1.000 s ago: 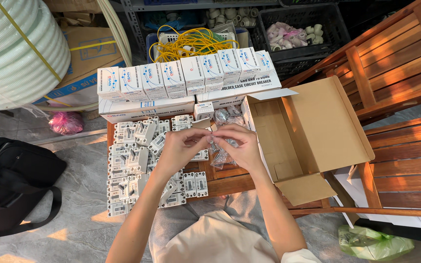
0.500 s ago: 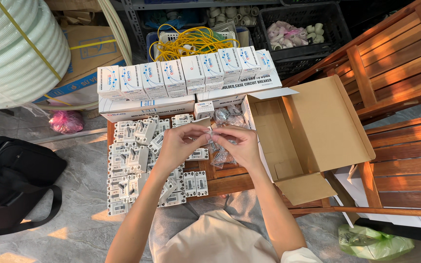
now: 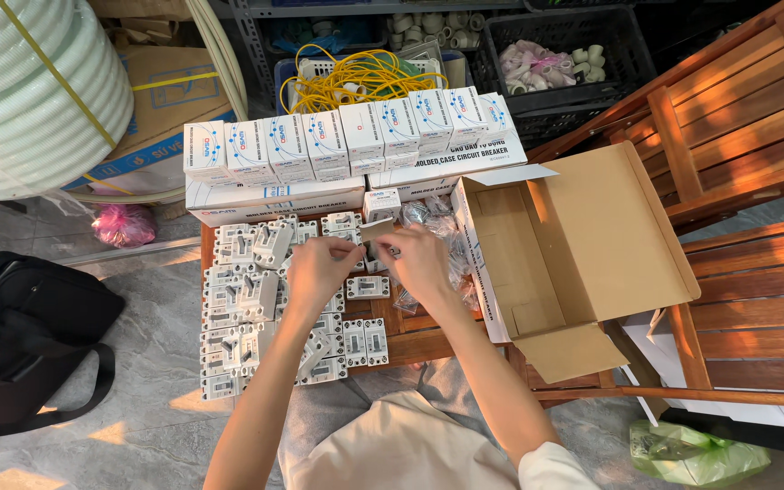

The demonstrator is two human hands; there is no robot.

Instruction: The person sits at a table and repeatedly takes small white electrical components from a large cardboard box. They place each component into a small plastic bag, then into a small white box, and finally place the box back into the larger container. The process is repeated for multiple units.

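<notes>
Over wooden table [image 3: 410, 338], small carton [image 3: 375, 230] between fingers [image 3: 392, 251].

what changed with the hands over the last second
Little changed. Both hands stay together over the table: the left hand and right hand keep working a small box between their fingertips, now lifted slightly into view. The grey breakers and the open carton have not moved.

Small white boxes [image 3: 347, 136], standing row: eight.
Long white cartons [image 3: 274, 200] beneath: two.
Open cardboard box [image 3: 583, 245]: one.
Hands: two.
</notes>
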